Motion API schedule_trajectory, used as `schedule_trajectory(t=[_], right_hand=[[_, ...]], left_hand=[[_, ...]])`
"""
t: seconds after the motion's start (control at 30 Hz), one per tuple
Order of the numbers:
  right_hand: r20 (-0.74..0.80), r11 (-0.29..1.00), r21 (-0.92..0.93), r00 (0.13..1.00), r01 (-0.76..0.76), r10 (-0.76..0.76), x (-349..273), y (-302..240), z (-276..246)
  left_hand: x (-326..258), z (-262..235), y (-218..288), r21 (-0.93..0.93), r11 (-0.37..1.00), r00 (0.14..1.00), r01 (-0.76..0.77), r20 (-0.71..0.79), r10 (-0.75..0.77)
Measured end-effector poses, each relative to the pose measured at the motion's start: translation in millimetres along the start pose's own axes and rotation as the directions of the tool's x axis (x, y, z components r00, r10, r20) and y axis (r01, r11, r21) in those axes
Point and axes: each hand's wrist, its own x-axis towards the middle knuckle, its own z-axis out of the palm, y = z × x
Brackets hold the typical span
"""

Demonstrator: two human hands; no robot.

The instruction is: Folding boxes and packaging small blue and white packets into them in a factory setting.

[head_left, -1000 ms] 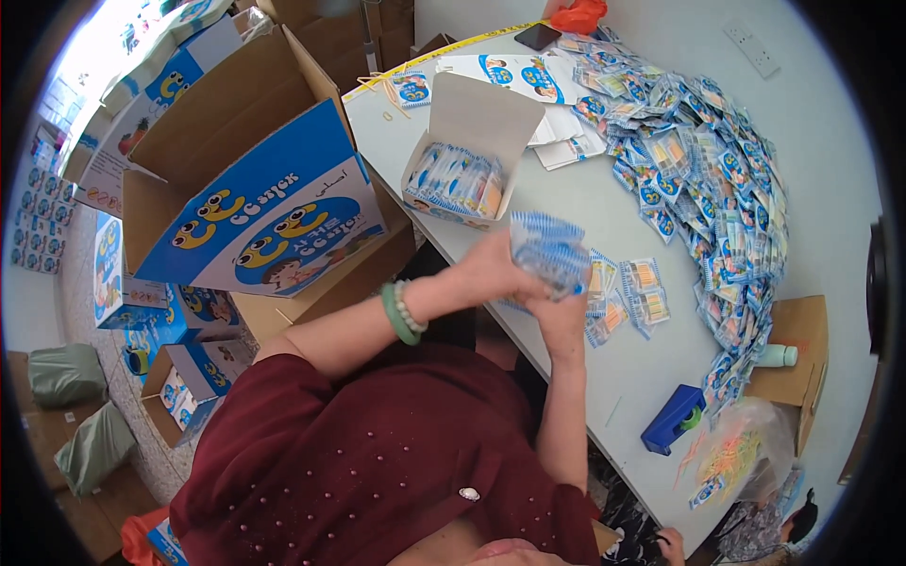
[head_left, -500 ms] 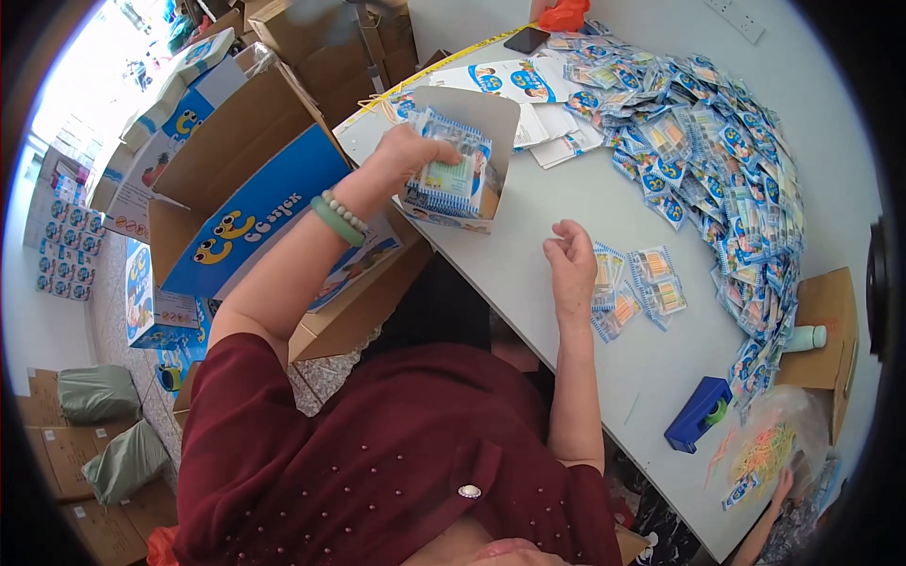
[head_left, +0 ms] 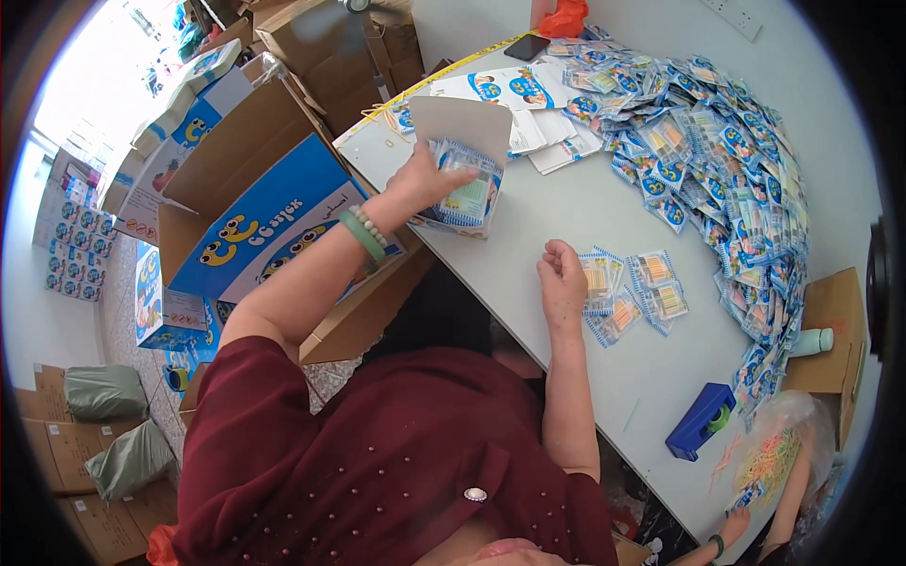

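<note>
My left hand (head_left: 421, 184), with a green bangle and beaded bracelet at the wrist, reaches into a small white carton (head_left: 461, 121) whose back flap stands up. Its thumb lies across a stack of blue-and-clear snack packets (head_left: 466, 200) inside. The other fingers bend around the stack's left side, partly hidden. Over the table, my right hand (head_left: 563, 283) is loosely curled with nothing visible in it. Just right of it lie several loose packets (head_left: 651, 274) with striped coloured contents, some overlapping.
A heap of packets (head_left: 698, 151) lines the table's far right. Flat printed cartons (head_left: 528, 87) and a phone (head_left: 527, 46) lie at the back. A large blue box (head_left: 255, 222) stands left. A blue tape dispenser (head_left: 700, 422) and another person's hand (head_left: 736, 524) beside a bag of rubber bands (head_left: 779, 453) are front right.
My left hand has shifted slightly right and down over the packets, and the carton tilts a little differently. My right hand's fingers have drawn closer together. The other person's hands have moved further into view.
</note>
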Motion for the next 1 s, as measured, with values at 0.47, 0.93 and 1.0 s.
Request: schedule_trajectory(t=[0.47,0.93,1.0], right_hand=[[0.272,0.553,-0.515,0.737,0.655,-0.618,27,-98,67],[0.427,0.417,-0.619,0.731,0.666,-0.532,23,-83,55],[0.223,0.629,-0.469,0.772,0.620,-0.595,7,-81,29]], left_hand=[[-28,-1,-11,0.425,0.800,0.877,-0.423,-0.028,0.479],[-16,16,-29,0.229,0.624,0.655,-0.747,0.091,0.750],[-21,11,-26,0.263,0.641,0.677,-0.721,0.068,0.733]])
